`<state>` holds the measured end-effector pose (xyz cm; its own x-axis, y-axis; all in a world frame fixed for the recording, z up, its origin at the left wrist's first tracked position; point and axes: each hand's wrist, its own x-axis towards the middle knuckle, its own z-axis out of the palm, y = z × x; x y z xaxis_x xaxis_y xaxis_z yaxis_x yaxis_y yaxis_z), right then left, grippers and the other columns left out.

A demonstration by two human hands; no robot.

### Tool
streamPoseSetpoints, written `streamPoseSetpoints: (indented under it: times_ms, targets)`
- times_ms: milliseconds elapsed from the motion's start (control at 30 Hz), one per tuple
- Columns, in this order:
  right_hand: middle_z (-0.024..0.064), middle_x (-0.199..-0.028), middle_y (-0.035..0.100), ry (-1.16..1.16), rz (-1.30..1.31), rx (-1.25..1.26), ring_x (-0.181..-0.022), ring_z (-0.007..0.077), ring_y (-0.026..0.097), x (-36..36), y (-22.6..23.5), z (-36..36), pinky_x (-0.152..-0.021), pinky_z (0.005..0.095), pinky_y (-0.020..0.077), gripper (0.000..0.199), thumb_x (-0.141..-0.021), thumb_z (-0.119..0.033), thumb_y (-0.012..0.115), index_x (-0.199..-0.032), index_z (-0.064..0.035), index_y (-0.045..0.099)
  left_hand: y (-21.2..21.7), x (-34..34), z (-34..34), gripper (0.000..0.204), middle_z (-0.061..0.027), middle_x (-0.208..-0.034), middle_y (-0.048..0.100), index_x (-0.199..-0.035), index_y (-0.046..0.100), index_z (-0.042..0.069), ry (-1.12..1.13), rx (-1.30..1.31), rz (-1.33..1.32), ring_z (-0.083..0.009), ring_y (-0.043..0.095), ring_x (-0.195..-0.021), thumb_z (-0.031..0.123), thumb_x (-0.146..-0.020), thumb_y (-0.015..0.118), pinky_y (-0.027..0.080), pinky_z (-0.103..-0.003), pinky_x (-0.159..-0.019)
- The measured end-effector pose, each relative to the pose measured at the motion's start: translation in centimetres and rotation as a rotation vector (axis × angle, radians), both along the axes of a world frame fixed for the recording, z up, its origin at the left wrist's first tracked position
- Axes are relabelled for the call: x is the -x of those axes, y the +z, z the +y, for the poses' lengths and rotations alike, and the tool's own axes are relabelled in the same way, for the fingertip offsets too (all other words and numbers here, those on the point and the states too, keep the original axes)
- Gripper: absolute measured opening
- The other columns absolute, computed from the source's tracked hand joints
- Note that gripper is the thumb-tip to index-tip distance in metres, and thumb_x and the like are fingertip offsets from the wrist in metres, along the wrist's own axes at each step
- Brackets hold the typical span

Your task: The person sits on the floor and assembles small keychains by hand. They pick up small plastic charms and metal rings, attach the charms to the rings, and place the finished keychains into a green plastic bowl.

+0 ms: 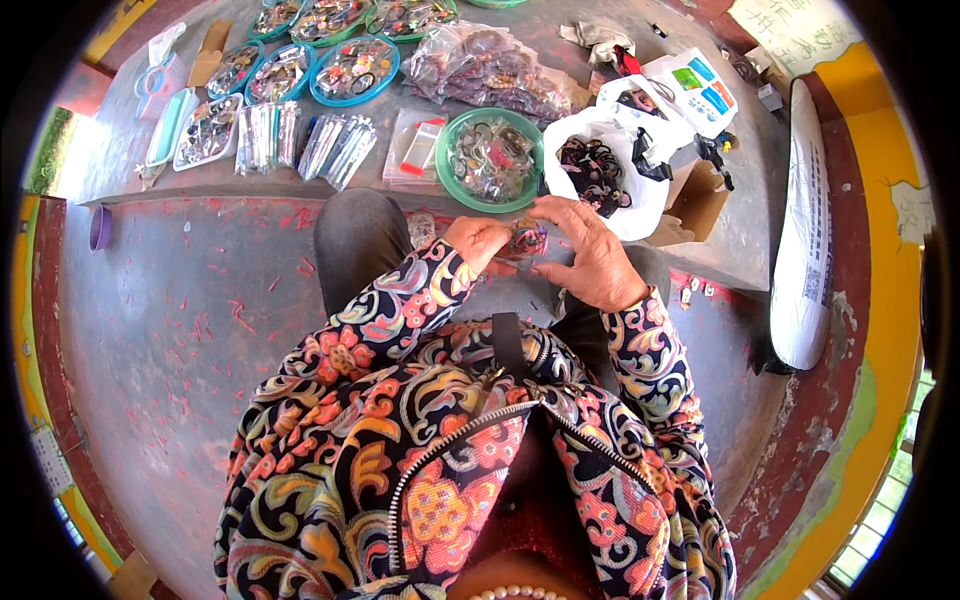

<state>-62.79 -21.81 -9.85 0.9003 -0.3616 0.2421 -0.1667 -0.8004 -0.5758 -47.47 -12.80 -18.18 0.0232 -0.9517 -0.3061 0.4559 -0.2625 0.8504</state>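
Left grip [478,240] pinches a small clear packet [529,240], pink-purple inside; right grip [592,258] unclear

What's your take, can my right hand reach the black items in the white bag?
Probably yes: your right hand is near the white bag, whose open mouth leaves the black items exposed; nothing visible blocks the way.

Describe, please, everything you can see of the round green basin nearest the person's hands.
The round green basin, apparently plastic, sits upright near the front edge of the raised grey surface. Its sloping wall surrounds a heap of small, clear-looking packets with dark, red and pale bits. Whether the right hand touches its rim is unclear.
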Motion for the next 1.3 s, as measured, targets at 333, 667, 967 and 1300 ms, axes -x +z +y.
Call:
streamPoseSetpoints:
  times_ms: [333, 667, 967, 1300]
  targets:
    - [0.0091, -0.080, 0.057, -0.124, -0.089, -0.113, -0.078, 0.0258, 0.054, -0.1, -1.1, 0.2, -0.068, 0.0321, 0.0438, 0.018, -0.065, -0.005, 0.062, -0.082, -0.0061, 0.058, 0.5, 0.3, 0.0, 0.026, -0.0143, -0.093, 0.056, -0.096, 0.051, -0.008, -0.030, 0.000, -0.109, -0.0208, 0.058, -0.082, 0.012, -0.084, 0.039, 0.052, -0.029, -0.067]
    - [0.0058, -0.075, 0.057, 0.057, -0.153, 0.091, -0.074, 0.0224, 0.054, 0.0, -0.4, -0.3, -0.066, 0.0307, 0.0443, 0.015, -0.059, 0.002, 0.060, -0.073, -0.0036, 0.058, 1.6, 0.9, 0.3, 0.027, -0.0091, -0.088, 0.058, -0.098, 0.054, -0.005, -0.049, 0.038, -0.121, -0.0149, 0.057, -0.079, 0.011, -0.083, 0.038, 0.051, -0.027, -0.066]
    - [0.0095, -0.078, 0.055, 0.016, -0.045, 0.105, -0.074, 0.0269, 0.053, 0.1, 0.1, -0.1, -0.065, 0.0343, 0.0433, 0.013, -0.063, 0.000, 0.059, -0.075, -0.0032, 0.056, 1.1, 1.1, 0.4, 0.030, -0.0057, -0.084, 0.058, -0.103, 0.055, -0.001, -0.023, 0.089, -0.157, -0.0115, 0.056, -0.074, 0.012, -0.082, 0.037, 0.050, -0.024, -0.065]
    - [0.0100, -0.071, 0.055, 0.053, -0.079, 0.002, -0.070, 0.0265, 0.052, 0.1, -0.6, -0.4, -0.063, 0.0326, 0.0422, 0.017, -0.064, 0.003, 0.056, -0.080, -0.0022, 0.059, 0.3, 1.7, 0.4, 0.030, -0.0061, -0.075, 0.060, -0.100, 0.058, 0.003, -0.036, 0.129, -0.359, -0.0096, 0.056, -0.063, 0.010, -0.081, 0.036, 0.049, -0.022, -0.057]
